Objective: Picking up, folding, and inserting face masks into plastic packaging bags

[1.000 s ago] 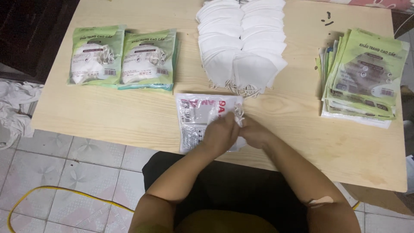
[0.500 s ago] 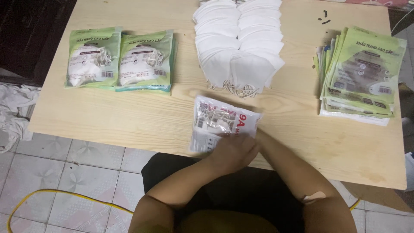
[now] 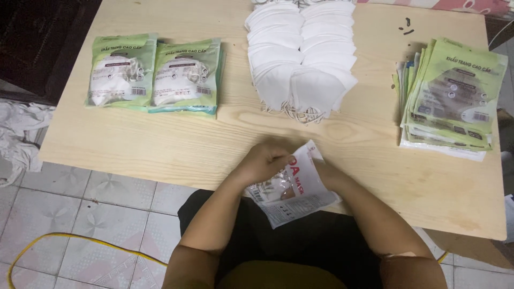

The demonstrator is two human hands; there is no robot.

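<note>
At the table's near edge, a clear mask packet [image 3: 292,190] lies tilted, its long axis running from near-left to far-right, gripped between the left hand [image 3: 265,160] closed on its upper left and the right hand [image 3: 325,174] clasping its right side, before white masks [image 3: 300,69] stacked farther back.

both hands [image 3: 292,168] gripping mask packet [image 3: 292,192], table [image 3: 160,144] edge
</note>
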